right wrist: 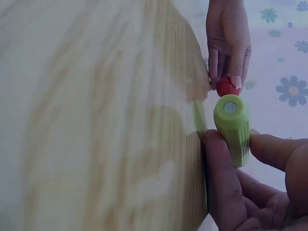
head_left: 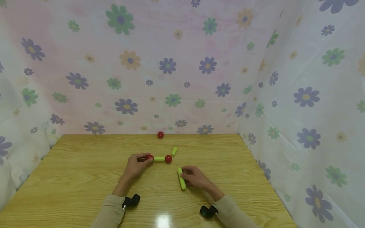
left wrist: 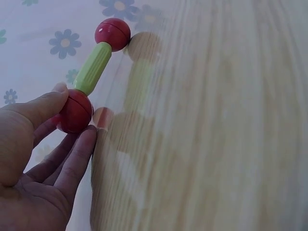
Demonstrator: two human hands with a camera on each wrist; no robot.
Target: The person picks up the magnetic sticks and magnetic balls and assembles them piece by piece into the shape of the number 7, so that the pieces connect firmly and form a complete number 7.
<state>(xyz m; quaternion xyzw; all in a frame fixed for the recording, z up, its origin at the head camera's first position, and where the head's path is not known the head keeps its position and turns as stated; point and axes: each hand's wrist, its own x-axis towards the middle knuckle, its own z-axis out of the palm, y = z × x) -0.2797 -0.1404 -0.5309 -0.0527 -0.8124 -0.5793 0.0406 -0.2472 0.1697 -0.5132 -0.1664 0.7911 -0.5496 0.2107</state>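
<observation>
My left hand (head_left: 136, 166) pinches a red ball (left wrist: 76, 113) between thumb and fingers. That ball sits at one end of a ribbed light-green rod (left wrist: 93, 68), and a second red ball (left wrist: 112, 34) is at the rod's other end, making a dumbbell shape low over the tabletop. Nearer the front and to the right, my right hand (head_left: 196, 177) holds a longer light-green rod (head_left: 181, 180) between thumb and fingers. This rod's near end in the right wrist view shows a round silvery disc (right wrist: 230, 107). Several fingers of the right hand are partly hidden behind it.
A shorter green rod (head_left: 174, 151) lies just behind the right ball of the dumbbell shape. Near the back edge of the wooden table (head_left: 85, 177) rests another red ball (head_left: 160, 135). Flower-patterned cloth (head_left: 142, 88) hangs behind the table and along both sides.
</observation>
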